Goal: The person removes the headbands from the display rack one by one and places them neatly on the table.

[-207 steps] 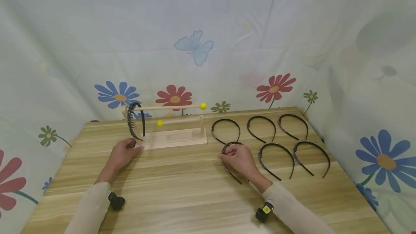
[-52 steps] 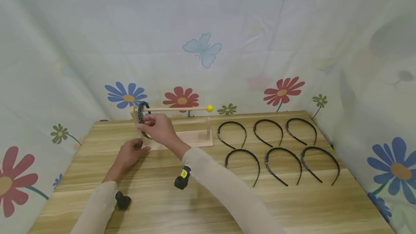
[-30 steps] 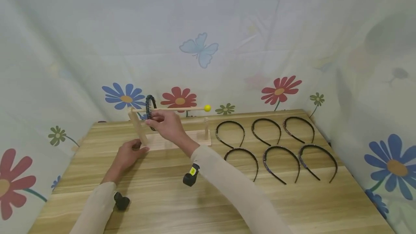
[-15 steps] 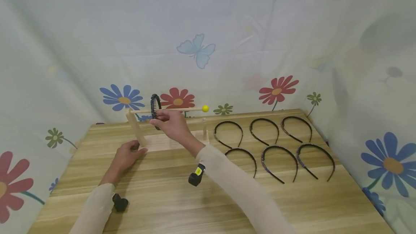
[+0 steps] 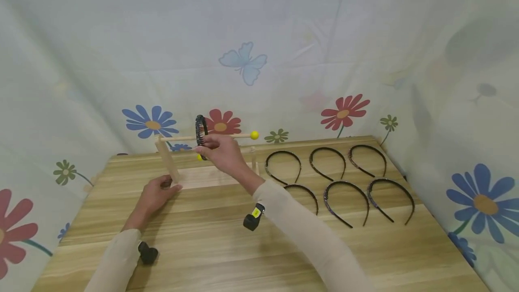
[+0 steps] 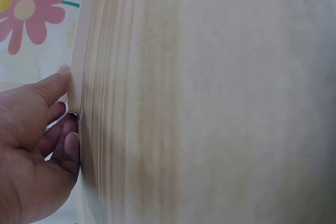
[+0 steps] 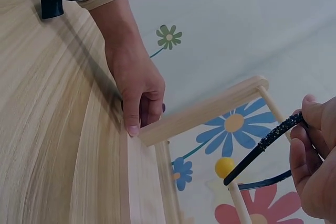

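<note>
A wooden stand [image 5: 167, 160] with a slanted post and a flat base stands at the back left of the table. My right hand [image 5: 223, 152] pinches a black toothed headband [image 5: 199, 130] near its lower part, around the upper rod [image 5: 178, 139], part way along it. In the right wrist view, beads cover one stretch of this headband [image 7: 273, 135], and its ends lie beside the lower rod's yellow ball [image 7: 224, 167]. My left hand [image 5: 155, 197] grips the base's left end, thumb [image 6: 55, 85] on one side and fingers curled at the other.
Several black headbands lie in two rows at the right of the table, such as one at the back [image 5: 366, 148] and one in front [image 5: 346, 184]. My right forearm partly covers the front-left headband [image 5: 304, 188]. A yellow ball [image 5: 254, 134] caps the upper rod. Flowered cloth [image 5: 243, 12] hangs behind.
My right hand has gone from the front-left headband on the table to the one on the stand, sliding it rightward from the rod's post end. My left hand stays at the base.
</note>
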### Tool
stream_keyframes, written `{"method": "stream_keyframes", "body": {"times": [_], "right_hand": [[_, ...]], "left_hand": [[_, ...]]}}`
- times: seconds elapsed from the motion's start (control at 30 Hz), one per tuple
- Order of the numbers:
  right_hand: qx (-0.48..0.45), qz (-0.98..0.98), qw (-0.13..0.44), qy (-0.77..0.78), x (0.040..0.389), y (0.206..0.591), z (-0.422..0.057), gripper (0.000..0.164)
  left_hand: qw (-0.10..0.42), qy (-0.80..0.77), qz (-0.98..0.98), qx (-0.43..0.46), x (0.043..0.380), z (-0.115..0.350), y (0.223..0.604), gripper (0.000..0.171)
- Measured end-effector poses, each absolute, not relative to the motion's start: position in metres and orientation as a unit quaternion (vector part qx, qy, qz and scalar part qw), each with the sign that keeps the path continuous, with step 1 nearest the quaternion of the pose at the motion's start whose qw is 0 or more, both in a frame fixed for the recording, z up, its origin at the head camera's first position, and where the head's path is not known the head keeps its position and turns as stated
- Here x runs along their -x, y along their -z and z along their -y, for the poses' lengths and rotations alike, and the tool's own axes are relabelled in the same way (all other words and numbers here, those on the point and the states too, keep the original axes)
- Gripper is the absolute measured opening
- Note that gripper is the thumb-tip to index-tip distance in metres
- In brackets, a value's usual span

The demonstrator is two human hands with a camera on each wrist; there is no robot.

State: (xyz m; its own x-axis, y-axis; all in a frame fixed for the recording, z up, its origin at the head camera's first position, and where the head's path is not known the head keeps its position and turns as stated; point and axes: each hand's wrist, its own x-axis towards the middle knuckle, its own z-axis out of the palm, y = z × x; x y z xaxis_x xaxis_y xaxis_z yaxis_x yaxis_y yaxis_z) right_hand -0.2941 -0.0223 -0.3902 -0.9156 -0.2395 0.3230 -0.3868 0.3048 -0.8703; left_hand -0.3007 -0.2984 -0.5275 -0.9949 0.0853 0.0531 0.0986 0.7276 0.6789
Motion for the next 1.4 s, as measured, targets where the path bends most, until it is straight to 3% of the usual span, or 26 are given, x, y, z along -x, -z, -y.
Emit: {"method": "stream_keyframes", "body": {"times": [0.47, 1.4], "right_hand": [[-0.194, 0.798, 0.062, -0.568, 0.291, 0.380, 0.002, 0.035], [-0.206, 0.812, 0.128, -0.531, 0.296, 0.369, -0.043, 0.034]], "left_hand": [[0.008, 0.367, 0.928, 0.058, 0.303, 0.303, 0.529, 0.061], [-0.002, 0.368, 0.928, 0.054, 0.301, 0.299, 0.528, 0.063]]}}
